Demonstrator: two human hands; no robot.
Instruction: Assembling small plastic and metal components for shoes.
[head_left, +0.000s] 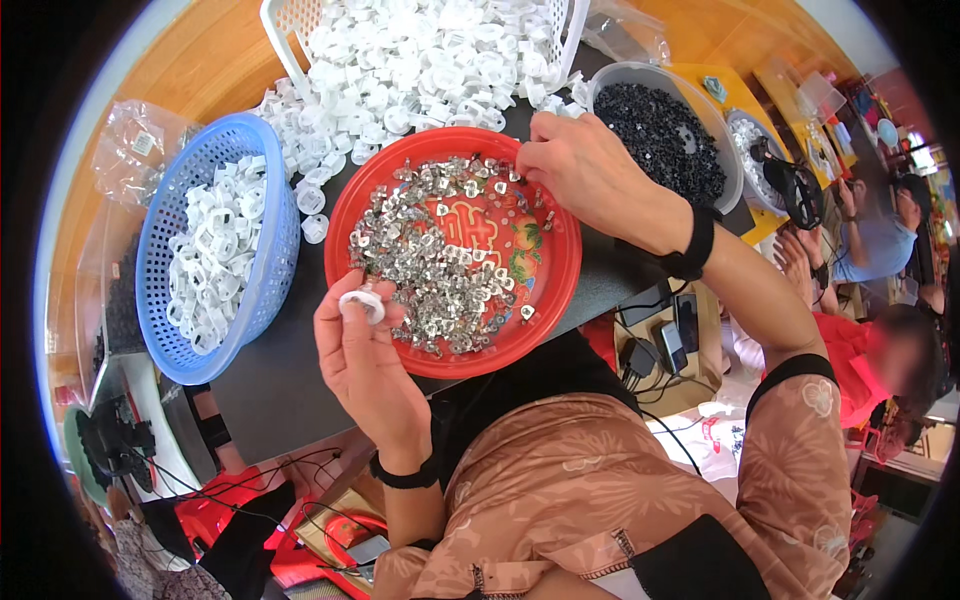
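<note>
My left hand (362, 365) pinches a small round white plastic part (362, 304) over the near left rim of a red tray. That red tray (562, 270) has a printed bottom and holds many small shiny metal pieces (415, 260), heaped mostly on its left side. At the tray's far right rim, my right hand (585, 165) has its thumb and fingers pressed together. Whatever lies between those fingertips is too small or hidden to make out.
Left of the tray stands a blue basket (280, 235) of white plastic parts. A white basket (280, 45) spills similar parts (420, 70) behind. A tub (735, 165) of small black pieces sits at the far right. Co-workers (870, 245) are on the right; cables (650, 400) lie below the table.
</note>
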